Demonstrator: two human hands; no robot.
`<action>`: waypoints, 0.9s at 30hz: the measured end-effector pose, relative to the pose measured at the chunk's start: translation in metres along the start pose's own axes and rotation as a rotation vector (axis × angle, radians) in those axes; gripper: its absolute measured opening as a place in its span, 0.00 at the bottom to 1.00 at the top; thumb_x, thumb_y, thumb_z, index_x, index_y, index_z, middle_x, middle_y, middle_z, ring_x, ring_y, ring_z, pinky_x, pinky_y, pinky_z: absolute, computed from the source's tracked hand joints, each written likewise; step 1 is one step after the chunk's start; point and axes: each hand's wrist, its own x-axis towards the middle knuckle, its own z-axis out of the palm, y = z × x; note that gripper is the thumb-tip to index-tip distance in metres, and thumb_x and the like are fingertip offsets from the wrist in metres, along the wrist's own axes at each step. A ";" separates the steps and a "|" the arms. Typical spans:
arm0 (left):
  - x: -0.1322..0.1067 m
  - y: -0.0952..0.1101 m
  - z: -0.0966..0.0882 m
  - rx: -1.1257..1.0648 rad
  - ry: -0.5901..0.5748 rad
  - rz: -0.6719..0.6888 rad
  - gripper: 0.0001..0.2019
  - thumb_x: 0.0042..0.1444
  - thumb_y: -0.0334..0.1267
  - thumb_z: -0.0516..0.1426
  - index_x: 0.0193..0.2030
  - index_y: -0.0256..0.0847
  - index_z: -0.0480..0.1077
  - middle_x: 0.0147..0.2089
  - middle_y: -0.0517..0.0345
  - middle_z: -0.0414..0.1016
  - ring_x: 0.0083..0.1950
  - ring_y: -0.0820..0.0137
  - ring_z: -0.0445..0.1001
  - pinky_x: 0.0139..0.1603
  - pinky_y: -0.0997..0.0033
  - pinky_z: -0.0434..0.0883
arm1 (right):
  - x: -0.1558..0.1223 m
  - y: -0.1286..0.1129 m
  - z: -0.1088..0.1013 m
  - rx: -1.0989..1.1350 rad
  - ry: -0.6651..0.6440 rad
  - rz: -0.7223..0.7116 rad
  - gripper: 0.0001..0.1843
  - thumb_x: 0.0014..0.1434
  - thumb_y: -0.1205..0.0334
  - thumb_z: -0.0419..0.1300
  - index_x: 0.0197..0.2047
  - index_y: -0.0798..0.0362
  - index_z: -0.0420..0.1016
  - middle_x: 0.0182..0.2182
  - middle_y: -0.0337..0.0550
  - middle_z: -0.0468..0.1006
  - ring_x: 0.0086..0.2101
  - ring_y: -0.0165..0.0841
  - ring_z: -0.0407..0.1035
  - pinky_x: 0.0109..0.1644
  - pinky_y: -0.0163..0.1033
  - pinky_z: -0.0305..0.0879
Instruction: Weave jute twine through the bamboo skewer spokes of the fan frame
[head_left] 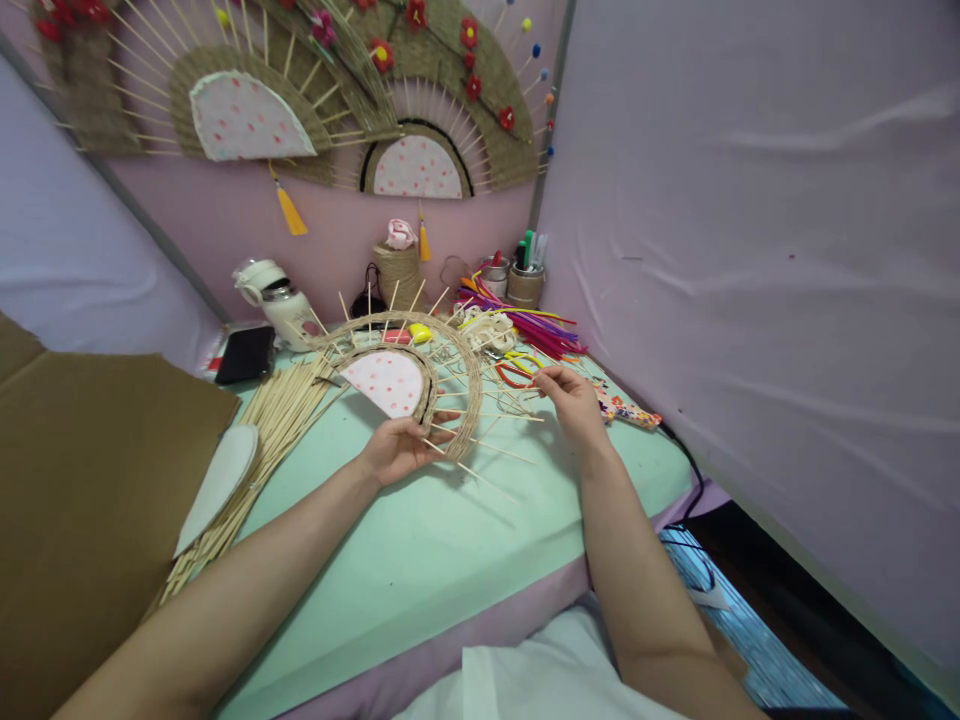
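Observation:
My left hand (405, 450) is closed around the lower edge of a half-made fan (474, 385), thumb in front and fingers behind the sticks. The fan has thin wooden sticks spreading from a white, pink-spotted half-round centre (386, 382), with brown twine woven across them in bands. To its right my right hand (574, 400) pinches a thin pale strand near the stick tips; whether it is twine or a stick end is hard to tell. Just beyond those fingertips lie scissors (514, 375) with red and yellow handles.
Sticks (277, 420) and a white cut-out (217, 485) lie left, beside cardboard (90, 480). Behind stand a bottle (281, 305), a twine spool (400, 272) and a pen holder (525, 285). A phone (246, 355), pipe cleaners (532, 325) and a floral-patterned tool with a cord (630, 412) flank the fan.

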 end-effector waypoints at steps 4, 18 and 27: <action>0.000 0.000 -0.003 0.018 -0.044 -0.046 0.21 0.42 0.24 0.50 0.45 0.29 0.74 0.45 0.45 0.77 0.41 0.63 0.77 0.44 0.60 0.74 | 0.001 0.004 -0.001 0.102 -0.057 0.104 0.14 0.48 0.50 0.64 0.30 0.53 0.73 0.26 0.38 0.72 0.27 0.28 0.64 0.36 0.36 0.62; -0.007 -0.027 0.017 -0.042 -0.188 -0.145 0.29 0.44 0.22 0.51 0.56 0.40 0.67 0.51 0.48 0.75 0.44 0.61 0.77 0.46 0.57 0.71 | -0.009 0.002 0.024 -0.047 -0.079 0.113 0.12 0.47 0.52 0.62 0.27 0.53 0.72 0.23 0.39 0.73 0.24 0.30 0.63 0.30 0.36 0.58; -0.002 -0.026 0.011 -0.096 -0.097 -0.093 0.28 0.38 0.23 0.52 0.50 0.38 0.71 0.44 0.49 0.78 0.38 0.64 0.77 0.45 0.60 0.70 | -0.007 0.004 0.023 -0.076 0.017 0.023 0.16 0.49 0.47 0.62 0.29 0.54 0.75 0.22 0.41 0.71 0.24 0.34 0.63 0.28 0.38 0.58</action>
